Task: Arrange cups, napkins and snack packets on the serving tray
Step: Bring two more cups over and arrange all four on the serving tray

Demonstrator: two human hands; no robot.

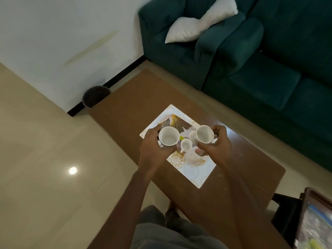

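One white cup (pixel 168 136) is gripped in the left hand (pixel 152 146), a second cup (pixel 204 133) in the right hand (pixel 215 142), both held above the patterned tray (pixel 194 171) on the brown table (pixel 242 177); a smaller cup (pixel 186 145) is seen between them.

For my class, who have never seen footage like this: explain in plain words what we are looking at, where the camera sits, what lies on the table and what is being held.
There is no machine here. A person wears one wide-angle camera on the head, looking down at their own arms. The left hand holds one white cup; the right hand holds another white cup. Both cups look empty and are held above a patterned serving tray, which lies on a brown table. Between the hands, a smaller-looking cup stands on the tray, and part of another shows behind the right-hand cup. A green sofa stands beyond. I cannot make out any napkins or snack packets.
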